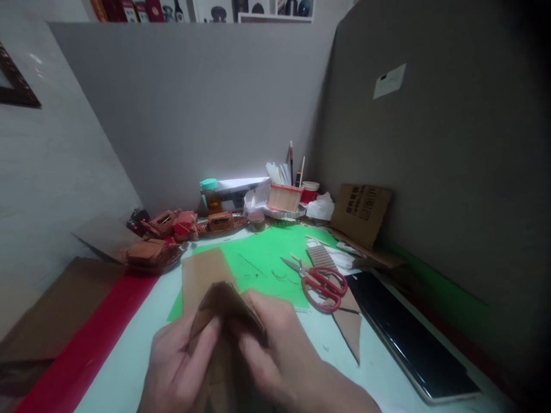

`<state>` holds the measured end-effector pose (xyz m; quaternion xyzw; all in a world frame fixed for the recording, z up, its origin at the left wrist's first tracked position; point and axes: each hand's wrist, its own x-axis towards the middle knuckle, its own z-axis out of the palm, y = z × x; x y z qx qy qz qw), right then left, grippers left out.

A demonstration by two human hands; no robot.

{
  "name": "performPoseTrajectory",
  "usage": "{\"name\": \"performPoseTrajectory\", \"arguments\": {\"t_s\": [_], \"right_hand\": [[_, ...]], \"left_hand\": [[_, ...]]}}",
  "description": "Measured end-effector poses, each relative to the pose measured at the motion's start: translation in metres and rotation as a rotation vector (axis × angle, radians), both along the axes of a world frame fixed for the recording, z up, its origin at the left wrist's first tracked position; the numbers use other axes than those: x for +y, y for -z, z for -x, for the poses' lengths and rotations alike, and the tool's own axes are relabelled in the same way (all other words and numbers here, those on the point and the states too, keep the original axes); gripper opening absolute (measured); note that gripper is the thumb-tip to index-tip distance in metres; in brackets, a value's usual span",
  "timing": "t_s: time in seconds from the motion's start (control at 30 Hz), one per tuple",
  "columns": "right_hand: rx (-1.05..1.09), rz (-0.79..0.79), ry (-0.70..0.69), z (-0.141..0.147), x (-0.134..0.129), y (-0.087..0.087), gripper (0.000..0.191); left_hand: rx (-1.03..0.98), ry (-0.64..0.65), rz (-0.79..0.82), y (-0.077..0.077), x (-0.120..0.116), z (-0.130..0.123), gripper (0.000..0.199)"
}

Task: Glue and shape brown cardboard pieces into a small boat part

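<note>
A bent piece of brown cardboard (226,298) is between my hands at the front of the table, arched upward in the middle. My left hand (183,358) grips its left side, thumb on the near face. On the right side my right hand (275,338) pinches it, its thumb partly tucked under the fold. Behind them a flat cardboard strip (204,269) lies on a green sheet (262,252). Red-handled scissors (325,287) rest to the right, on cut cardboard scraps (349,330).
A black tablet-like device (417,335) lies at the right. Reddish-brown model boats (159,252) stand at the left. Along the back are a jar with a turquoise lid (210,195), a wooden box (284,198) of sticks and pens, and a red cup (310,192). Grey panels (215,103) rise behind.
</note>
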<state>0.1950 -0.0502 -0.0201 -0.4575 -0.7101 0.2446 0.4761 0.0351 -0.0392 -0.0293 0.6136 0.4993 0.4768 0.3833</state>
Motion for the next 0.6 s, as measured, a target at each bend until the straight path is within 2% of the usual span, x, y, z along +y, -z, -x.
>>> {"name": "performPoseTrajectory", "arguments": {"t_s": [0.07,0.13,0.2,0.3,0.33,0.47,0.6], "right_hand": [[0.084,0.183,-0.051,-0.007,0.001,-0.01,0.016],[0.195,0.244,-0.079,-0.014,0.003,-0.016,0.035],[0.323,0.218,-0.087,-0.022,0.007,-0.015,0.043],[0.441,0.122,0.005,-0.036,0.017,-0.006,0.023],[0.453,0.102,0.037,-0.041,0.021,-0.002,0.023],[0.423,0.095,0.057,-0.049,0.031,0.005,0.035],[0.334,0.157,0.038,-0.043,0.024,0.002,0.039]], "left_hand": [[-0.085,0.022,0.101,-0.005,0.008,-0.001,0.029],[-0.199,0.013,0.214,-0.005,0.017,0.002,0.036],[-0.319,0.003,0.286,-0.004,0.028,0.007,0.043],[-0.46,-0.009,0.29,-0.001,0.041,0.011,0.045],[-0.5,-0.005,0.291,-0.001,0.044,0.011,0.045],[-0.593,0.016,0.312,-0.003,0.048,0.012,0.043],[-0.641,0.034,0.312,-0.009,0.045,0.012,0.04]]}}
